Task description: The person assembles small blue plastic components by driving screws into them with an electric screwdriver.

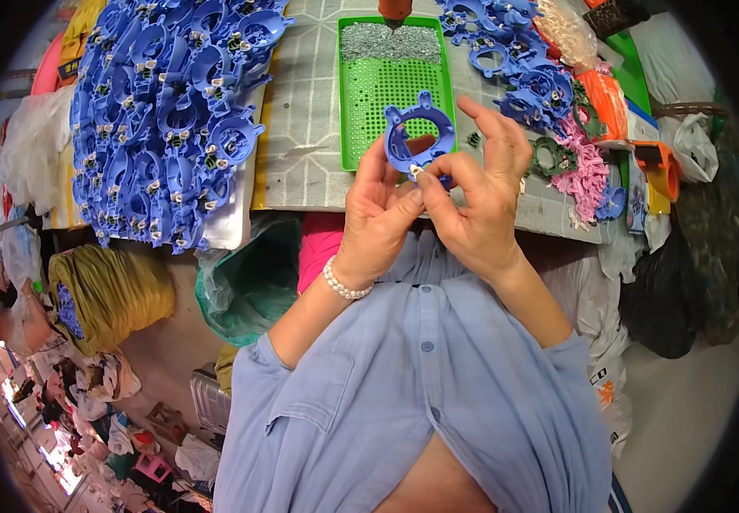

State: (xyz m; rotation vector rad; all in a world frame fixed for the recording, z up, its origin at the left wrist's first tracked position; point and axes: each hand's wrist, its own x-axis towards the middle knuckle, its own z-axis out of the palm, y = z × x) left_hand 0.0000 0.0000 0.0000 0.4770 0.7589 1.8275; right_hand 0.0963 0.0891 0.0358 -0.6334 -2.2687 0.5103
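- Left hand (376, 205): the fingers are curled closed around the lower left of a blue ring (397, 150), one fingertip showing through its opening; a beaded bracelet (342, 282) sits at the wrist.
- Right hand (485, 192): the thumb and index finger are pinched together on a small white piece (415, 172) at the ring's lower edge; the other fingers are raised and spread apart.
- The ring is held up in front of the shirt (472, 385), over the near right part of a green tray (361, 94), its two ear-like knobs facing away from the person.
- The tray has a perforated bottom, with silvery bits (391, 44) heaped across its far end; the orange tool (395, 10) hangs tip down above them.
- The tray lies on a grey patterned surface (301, 128).
- To the left, a broad pile of blue parts (160, 128) rests partly over a white board (231, 224).
- To the right lie more blue parts (515, 64), a dark green ring (549, 156) and pink parts (581, 171), with an orange dispenser (662, 169) farther right.
- Below the surface's near edge, to the left, stand a yellow sack (117, 295) and a teal bag (254, 282); a black bag (665, 299) hangs to the right.
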